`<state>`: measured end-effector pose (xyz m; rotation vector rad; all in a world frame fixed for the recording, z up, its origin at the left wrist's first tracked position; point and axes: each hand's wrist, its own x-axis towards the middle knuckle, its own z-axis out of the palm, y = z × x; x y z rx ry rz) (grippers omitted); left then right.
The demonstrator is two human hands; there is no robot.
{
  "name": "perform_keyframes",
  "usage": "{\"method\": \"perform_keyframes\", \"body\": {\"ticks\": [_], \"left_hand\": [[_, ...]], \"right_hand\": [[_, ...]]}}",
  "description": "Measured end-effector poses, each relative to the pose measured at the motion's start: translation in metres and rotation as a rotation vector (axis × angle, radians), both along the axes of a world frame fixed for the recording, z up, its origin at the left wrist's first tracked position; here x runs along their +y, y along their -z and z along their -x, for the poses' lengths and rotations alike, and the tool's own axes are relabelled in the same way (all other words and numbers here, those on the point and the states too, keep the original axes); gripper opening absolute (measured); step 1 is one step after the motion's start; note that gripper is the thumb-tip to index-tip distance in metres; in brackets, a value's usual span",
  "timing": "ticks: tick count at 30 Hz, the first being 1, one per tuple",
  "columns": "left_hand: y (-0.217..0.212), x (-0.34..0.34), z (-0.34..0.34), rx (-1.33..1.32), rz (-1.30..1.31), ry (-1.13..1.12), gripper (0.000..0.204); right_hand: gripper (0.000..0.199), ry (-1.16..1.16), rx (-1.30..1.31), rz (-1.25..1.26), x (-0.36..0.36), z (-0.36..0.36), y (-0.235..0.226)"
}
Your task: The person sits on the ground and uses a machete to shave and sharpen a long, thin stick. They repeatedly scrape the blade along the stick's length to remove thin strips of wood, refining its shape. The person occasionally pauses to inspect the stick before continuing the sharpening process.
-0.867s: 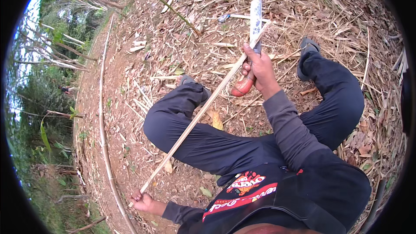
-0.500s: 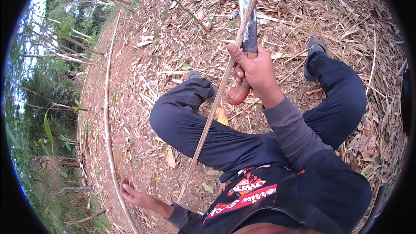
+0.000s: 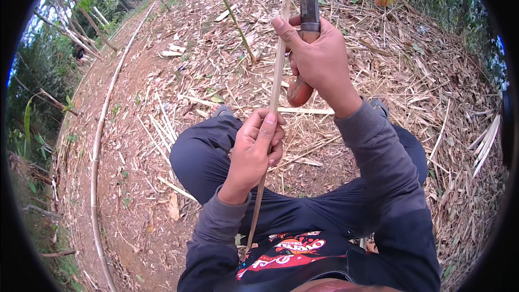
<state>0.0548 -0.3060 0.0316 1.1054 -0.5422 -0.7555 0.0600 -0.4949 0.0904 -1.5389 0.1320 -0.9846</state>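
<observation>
A long, thin bamboo strip (image 3: 277, 70) runs from the top of the view down between my hands toward my lap. My left hand (image 3: 254, 146) is closed around its middle, thumb lying along the strip. Higher up, my right hand (image 3: 319, 57) grips the reddish-brown wooden handle of a machete (image 3: 309, 0). The right thumb also presses against the bamboo strip. The machete's dark blade points away from me beside the strip, and its far end is out of view. The rounded butt of the handle sticks out below my right fingers.
A long bamboo pole (image 3: 97, 157) lies on the ground along the left. A thin green stem (image 3: 230, 13) stands ahead. Split bamboo pieces (image 3: 162, 124) and dry leaves cover the soil around my bent legs (image 3: 197, 154). Shrubs and bare branches (image 3: 65, 27) border the left.
My left hand has come up from beside the pole on the left and taken hold of the bamboo strip. The right hand, with machete and strip, sits slightly higher in view.
</observation>
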Motion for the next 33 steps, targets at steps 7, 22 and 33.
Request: {"method": "perform_keyframes", "body": {"ticks": [7, 22, 33], "left_hand": [[0.011, -0.015, -0.019, -0.092, -0.04, -0.058, 0.026], [0.063, -0.049, 0.02, -0.268, -0.22, -0.198, 0.028], [0.05, -0.056, 0.022, -0.356, -0.196, -0.265, 0.029]], "right_hand": [[0.031, 0.278, 0.05, 0.879, -0.058, 0.027, 0.015], [0.012, 0.224, 0.141, 1.65, -0.086, 0.072, 0.07], [0.01, 0.373, 0.139, 1.673, -0.115, 0.065, 0.067]]}}
